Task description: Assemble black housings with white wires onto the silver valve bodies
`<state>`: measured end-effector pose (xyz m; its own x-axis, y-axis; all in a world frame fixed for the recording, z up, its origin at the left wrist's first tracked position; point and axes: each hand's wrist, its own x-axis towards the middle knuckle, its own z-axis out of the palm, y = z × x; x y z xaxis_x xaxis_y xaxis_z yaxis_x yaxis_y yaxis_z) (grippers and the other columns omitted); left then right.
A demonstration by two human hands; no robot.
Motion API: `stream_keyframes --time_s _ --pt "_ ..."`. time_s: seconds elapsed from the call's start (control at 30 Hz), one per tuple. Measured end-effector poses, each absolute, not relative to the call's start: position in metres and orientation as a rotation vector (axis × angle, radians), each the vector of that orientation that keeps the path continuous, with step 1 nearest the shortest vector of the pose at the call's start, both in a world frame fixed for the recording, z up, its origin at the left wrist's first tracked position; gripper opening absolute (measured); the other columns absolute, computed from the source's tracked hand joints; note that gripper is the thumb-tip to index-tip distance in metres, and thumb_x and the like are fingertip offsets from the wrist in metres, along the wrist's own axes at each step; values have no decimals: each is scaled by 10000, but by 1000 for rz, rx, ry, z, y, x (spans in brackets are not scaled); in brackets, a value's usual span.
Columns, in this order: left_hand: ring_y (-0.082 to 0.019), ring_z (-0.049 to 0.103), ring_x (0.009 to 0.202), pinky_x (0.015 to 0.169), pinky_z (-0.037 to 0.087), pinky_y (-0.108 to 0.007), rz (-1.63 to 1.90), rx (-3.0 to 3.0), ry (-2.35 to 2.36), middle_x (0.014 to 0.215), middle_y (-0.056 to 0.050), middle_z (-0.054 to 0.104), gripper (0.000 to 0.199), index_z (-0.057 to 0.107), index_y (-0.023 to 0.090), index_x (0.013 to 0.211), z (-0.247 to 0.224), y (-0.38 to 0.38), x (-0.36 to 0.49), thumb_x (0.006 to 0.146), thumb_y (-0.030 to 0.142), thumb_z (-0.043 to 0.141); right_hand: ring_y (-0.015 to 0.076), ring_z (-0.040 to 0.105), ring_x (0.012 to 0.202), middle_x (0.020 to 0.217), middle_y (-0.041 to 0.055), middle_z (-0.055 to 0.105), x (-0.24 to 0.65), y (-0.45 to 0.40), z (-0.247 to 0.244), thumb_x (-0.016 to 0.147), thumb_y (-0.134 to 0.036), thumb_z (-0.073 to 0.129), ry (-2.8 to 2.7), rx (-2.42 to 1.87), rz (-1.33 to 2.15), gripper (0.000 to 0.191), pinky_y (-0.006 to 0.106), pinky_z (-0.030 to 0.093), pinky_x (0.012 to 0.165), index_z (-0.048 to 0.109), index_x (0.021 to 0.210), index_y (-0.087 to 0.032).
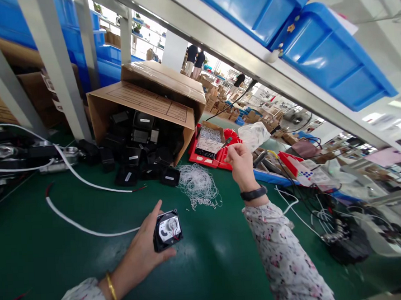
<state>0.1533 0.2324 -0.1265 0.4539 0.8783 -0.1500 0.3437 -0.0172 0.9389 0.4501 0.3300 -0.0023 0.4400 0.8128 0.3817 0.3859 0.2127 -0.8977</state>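
My left hand (143, 244) grips a small black square housing (167, 230) by its side, thumb below and fingers behind. Inside the housing lie a silver-white plate, a round white part and a thin red wire. My right hand (240, 162) is raised over the red parts bins (201, 156), its fingertips pinched together; what they hold, if anything, is too small to make out. Between the hands and farther back lies a tangled heap of thin clear cords (197, 182) with small metallic-looking ends.
A cardboard box (143, 97) on its side spills black housings (133, 156) onto the green table (207, 267). White cables (90, 229) cross the left side. Small screws fill a carton (210, 138). Tools and cables lie at right. Blue bins (337, 55) sit on the overhead shelf.
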Motion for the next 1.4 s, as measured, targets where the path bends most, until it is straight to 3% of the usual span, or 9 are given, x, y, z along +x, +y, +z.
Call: stream_keyframes --time_s 0.13,0.3,0.43,0.6,0.87,1.0,1.1,1.27,1.4 --pt "-296 431 1234 1028 365 -485 593 1587 1095 1388 -112 355 969 42 274 1449 -123 231 152 702 293 658 48 231 351 524 -105 319 447 330 0 880 -422 476 -1218 -1472 487 231 177 212 348 472 809 -202" --pt "-299 426 1239 1027 367 -487 605 1613 1085 1386 -123 361 961 51 260 1449 -120 231 150 702 290 654 53 442 450 631 -46 527 435 324 -37 926 -433 456 -1343 -1686 449 376 201 424 494 552 726 -130" --pt "-292 431 1238 1025 374 -469 619 1628 1082 1372 -107 384 945 69 272 1447 -120 231 149 707 301 656 104 549 623 690 -18 568 438 317 -58 873 -328 581 -1412 -1855 372 241 264 473 645 566 729 -135" --pt "-311 496 1169 969 429 -467 618 1639 1136 1316 -113 446 855 206 243 1403 -123 232 150 685 333 661 122 504 534 593 -17 552 454 285 -33 788 -290 606 -1431 -1875 456 141 244 404 553 556 714 -181" --pt "-311 579 1032 829 517 -439 512 1680 1203 1215 -118 506 771 306 209 1294 -122 236 151 661 466 663 141 561 464 601 12 607 438 163 -57 789 -529 553 -1221 -1916 1044 365 293 503 511 547 811 -164" --pt "-323 591 992 793 530 -443 515 1739 1237 1191 -122 524 797 323 196 1284 -126 236 151 635 524 649 237 629 762 837 106 661 467 134 -96 707 -482 636 -1163 -2101 767 360 402 513 717 622 841 -148" --pt "-335 586 997 793 531 -454 510 1754 1270 1179 -117 531 792 338 196 1279 -128 236 152 628 530 641 283 553 1010 1082 144 609 502 122 -108 680 -369 653 -1133 -2215 433 358 448 419 893 631 962 -150" --pt "-362 538 1058 821 509 -501 503 1646 1249 1216 -110 488 793 347 227 1266 -120 235 153 604 542 649 194 569 615 654 38 625 519 107 -115 746 -326 559 -1162 -2319 390 161 315 431 611 630 709 -187" --pt "-356 522 1081 848 494 -502 538 1552 1224 1218 -103 475 790 353 237 1261 -111 235 161 599 535 667 177 535 551 601 16 593 488 102 -132 701 -338 631 -1177 -2398 427 166 270 361 509 582 630 -195"
